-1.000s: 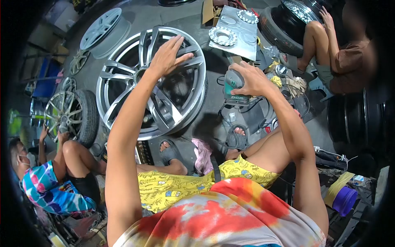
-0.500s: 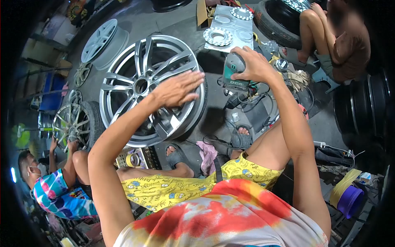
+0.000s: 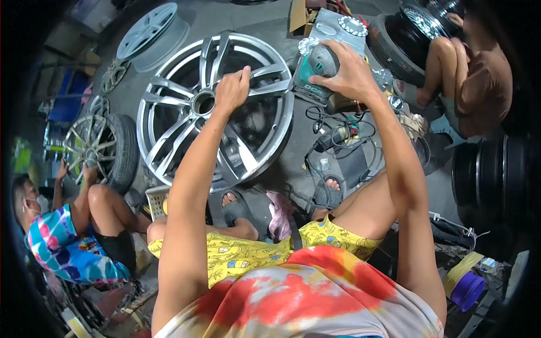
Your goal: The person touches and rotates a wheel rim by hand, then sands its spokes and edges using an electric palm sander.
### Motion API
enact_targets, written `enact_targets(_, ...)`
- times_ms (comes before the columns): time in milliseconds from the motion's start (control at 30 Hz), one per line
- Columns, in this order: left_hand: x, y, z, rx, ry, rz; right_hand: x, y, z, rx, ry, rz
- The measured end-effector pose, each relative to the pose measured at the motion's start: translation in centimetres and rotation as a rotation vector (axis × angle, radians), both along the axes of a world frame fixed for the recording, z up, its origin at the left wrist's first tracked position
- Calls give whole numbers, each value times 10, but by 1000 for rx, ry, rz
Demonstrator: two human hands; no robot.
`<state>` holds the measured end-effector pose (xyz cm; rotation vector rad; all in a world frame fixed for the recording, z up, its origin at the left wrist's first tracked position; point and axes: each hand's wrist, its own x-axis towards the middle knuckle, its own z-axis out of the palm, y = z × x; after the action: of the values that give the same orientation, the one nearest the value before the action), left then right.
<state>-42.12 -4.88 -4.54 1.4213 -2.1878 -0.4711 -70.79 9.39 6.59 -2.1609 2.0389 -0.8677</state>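
Observation:
A silver alloy wheel rim [image 3: 160, 97] with paired spokes stands tilted in front of me. Near its hub my left hand [image 3: 232, 89] is closed round a spoke, thumb pointing up and fingertips mostly hidden. My right hand [image 3: 352, 76] grips the grey and green electric sander [image 3: 315, 76] from above, thumb on its near side. The sander is held up at the rim's right edge; I cannot tell whether it touches. Its black cord [image 3: 369, 129] hangs in loops toward the floor.
Cords and a black plug [image 3: 324, 143] lie between the rim and my right foot. A pink cloth [image 3: 279, 214] is by my sandals. One person [image 3: 79, 236] sits left beside a spoked wheel [image 3: 93, 152]; another person [image 3: 479, 84] sits at right near a tyre [image 3: 394, 50]. Black rims [image 3: 490, 172] stand right.
My left hand has gone from flat and spread above the rim to closed round a spoke. The sander in my right hand has moved up and left, closer to the rim. The view has shifted.

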Motion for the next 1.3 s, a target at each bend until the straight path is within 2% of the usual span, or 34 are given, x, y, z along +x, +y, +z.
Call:
enact_targets(233,3,-3,1,19,38,6,-11,-89,-10,-80,159,191)
enact_targets(433,4,-5,-2,20,45,8,0,-162,1,-31,306,175)
enact_targets(567,4,-6,-2,39,48,10,5,-169,3,-77,322,230)
enact_targets(667,4,-5,-5,13,56,6,9,-160,6,6,350,240)
enact_targets(733,4,-6,-3,39,34,12,19,-154,9,-56,184,260)
enact_targets(1200,5,-7,1,72,-8,16,49,-164,12,-29,286,51)
enact_targets(1300,6,-4,1,64,19,-2,43,-166,6,-8,245,97)
